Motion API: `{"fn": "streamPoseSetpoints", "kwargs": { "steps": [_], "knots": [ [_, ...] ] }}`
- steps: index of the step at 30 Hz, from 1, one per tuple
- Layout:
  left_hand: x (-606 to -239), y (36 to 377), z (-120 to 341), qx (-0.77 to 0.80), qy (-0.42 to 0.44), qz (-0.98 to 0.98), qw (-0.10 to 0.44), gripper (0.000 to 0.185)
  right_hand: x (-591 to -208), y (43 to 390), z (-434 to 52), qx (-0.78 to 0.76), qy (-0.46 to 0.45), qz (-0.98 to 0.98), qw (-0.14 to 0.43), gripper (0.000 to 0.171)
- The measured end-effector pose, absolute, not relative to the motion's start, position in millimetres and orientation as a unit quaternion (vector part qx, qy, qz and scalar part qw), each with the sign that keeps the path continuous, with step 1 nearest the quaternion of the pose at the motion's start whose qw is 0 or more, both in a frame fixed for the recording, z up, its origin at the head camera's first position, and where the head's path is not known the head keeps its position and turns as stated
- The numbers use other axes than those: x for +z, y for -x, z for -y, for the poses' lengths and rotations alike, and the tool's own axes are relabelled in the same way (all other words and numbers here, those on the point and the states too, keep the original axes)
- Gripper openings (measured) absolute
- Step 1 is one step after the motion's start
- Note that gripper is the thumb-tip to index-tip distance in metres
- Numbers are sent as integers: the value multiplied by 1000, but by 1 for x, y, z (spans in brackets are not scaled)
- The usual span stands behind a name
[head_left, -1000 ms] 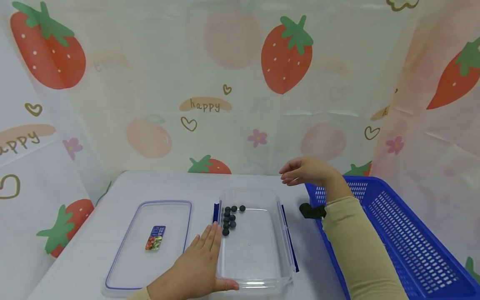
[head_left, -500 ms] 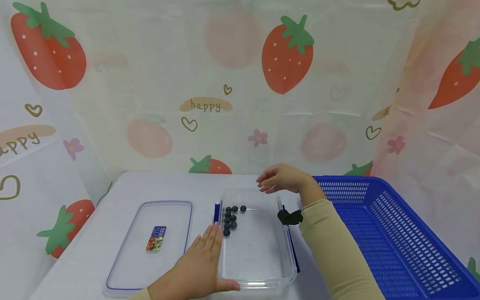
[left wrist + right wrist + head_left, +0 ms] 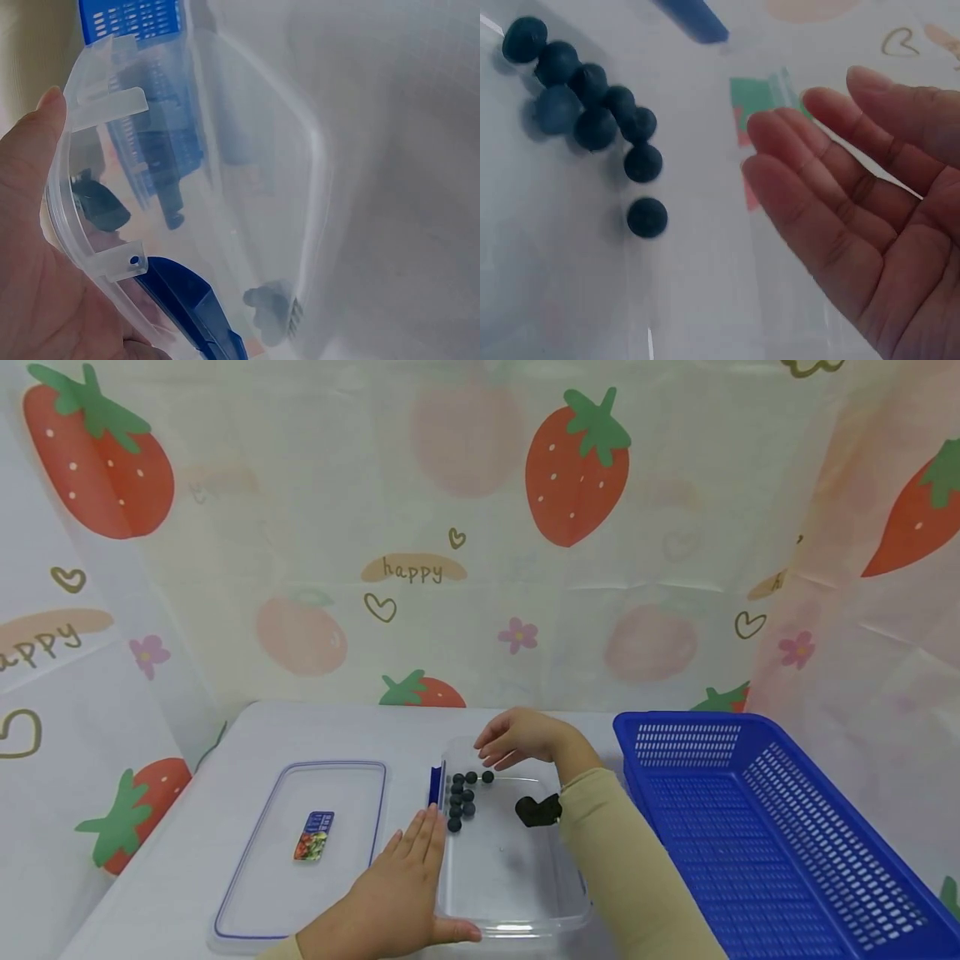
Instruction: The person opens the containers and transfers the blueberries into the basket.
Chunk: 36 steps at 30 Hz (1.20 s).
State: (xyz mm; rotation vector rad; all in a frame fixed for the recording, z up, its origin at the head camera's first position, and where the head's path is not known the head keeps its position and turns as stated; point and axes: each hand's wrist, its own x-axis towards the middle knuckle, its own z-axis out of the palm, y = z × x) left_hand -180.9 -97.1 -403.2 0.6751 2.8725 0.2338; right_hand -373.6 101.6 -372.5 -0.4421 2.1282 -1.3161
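Left hand flat, fingers straight, steadying clear container at near-left corner on tabletop. Right hand relaxed open, empty, hovering beside blueberries in far-left corner. Risk imo: careless knuckle bump scatters berries across container.

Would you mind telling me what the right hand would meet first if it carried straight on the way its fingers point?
Probably the dark balls in the clear box: the right hand points left toward them, though it may hover above them, as its height is unclear.
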Motion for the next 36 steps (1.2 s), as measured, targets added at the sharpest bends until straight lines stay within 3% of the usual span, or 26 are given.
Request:
{"fn": "streamPoseSetpoints", "kwargs": {
  "steps": [10, 36],
  "knots": [
    [-399, 178, 98, 94, -237, -963, 91, 125, -395, 369, -80, -457, 128, -817, 327, 20],
    [-401, 180, 99, 85, -249, -962, 79, 123, -416, 364, -70, -370, 103, -861, 334, 13]
  ]
}}
